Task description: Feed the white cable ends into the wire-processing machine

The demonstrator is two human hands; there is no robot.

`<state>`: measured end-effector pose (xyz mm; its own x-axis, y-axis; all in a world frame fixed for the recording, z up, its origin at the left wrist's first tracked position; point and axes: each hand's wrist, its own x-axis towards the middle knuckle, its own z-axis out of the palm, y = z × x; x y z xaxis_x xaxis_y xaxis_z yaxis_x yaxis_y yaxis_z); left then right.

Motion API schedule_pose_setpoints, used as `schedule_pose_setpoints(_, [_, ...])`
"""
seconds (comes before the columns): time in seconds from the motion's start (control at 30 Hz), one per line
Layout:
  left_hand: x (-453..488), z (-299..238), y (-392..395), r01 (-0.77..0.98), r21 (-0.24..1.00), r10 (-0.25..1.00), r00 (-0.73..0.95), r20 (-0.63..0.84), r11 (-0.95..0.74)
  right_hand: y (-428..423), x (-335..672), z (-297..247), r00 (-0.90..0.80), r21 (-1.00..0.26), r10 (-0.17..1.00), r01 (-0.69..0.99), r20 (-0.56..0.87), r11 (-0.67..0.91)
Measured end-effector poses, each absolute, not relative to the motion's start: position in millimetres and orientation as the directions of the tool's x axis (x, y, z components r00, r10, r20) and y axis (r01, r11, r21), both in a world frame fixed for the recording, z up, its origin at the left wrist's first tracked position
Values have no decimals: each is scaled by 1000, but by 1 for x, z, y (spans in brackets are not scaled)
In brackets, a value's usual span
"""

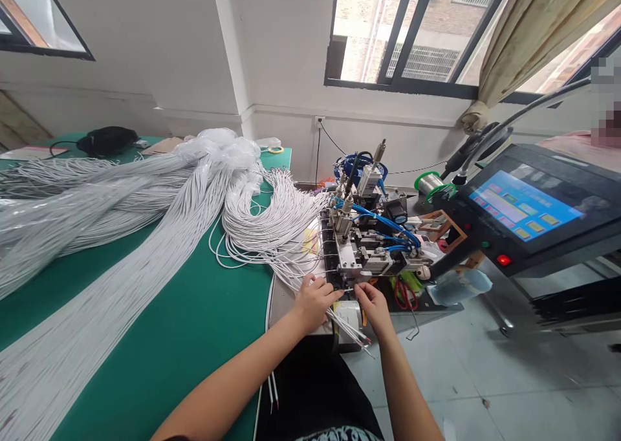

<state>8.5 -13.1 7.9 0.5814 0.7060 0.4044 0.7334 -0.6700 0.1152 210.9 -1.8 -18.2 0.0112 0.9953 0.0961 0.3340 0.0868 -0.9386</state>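
My left hand [315, 304] is closed, thumb and forefinger pinching a thin white cable [348, 290] at the front of the bench machine [347, 253]. Close to it, my right hand [372, 304] pinches the other end of that short visible length, with its fingertips hiding the tip. Below the left palm, several loose white cables [345, 326] run out towards me, their ends showing stripped reddish wires. Whether the left hand's other fingers also grip these cables I cannot tell. Behind the left hand, a fan of white cables [276, 218] leads into the machine's side.
Long bundles of white cable [140, 286], partly in clear plastic, cover the green table [213, 337]. A touchscreen panel [528, 202] stands at right. Red-handled scissors [402, 294], a solder wire spool [429, 183] and a plastic container [460, 287] are near the machine. A person is partly visible far right.
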Motion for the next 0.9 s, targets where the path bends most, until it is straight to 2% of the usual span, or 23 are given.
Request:
schedule_pose_setpoints(0.2, [10,9,-15,767,110,727,539,425,-632,2,208,-27,-49,-987,992,117,-119,-113])
schedule_pose_setpoints(0.4, [12,12,-17,787,103,746,522,413,-608,2,209,-25,-51,-975,998,216,30,40])
schedule_pose_setpoints(0.63, [13,12,-18,785,106,758,540,365,-610,-1,210,-22,-52,-931,991,340,122,132])
schedule_pose_setpoints(0.77, [14,12,-18,788,92,762,549,343,-609,3,210,-22,-49,-945,993,306,103,113])
schedule_pose_setpoints(0.9, [17,14,-16,800,54,773,558,302,-598,10,207,-26,-69,-987,997,160,-37,-25])
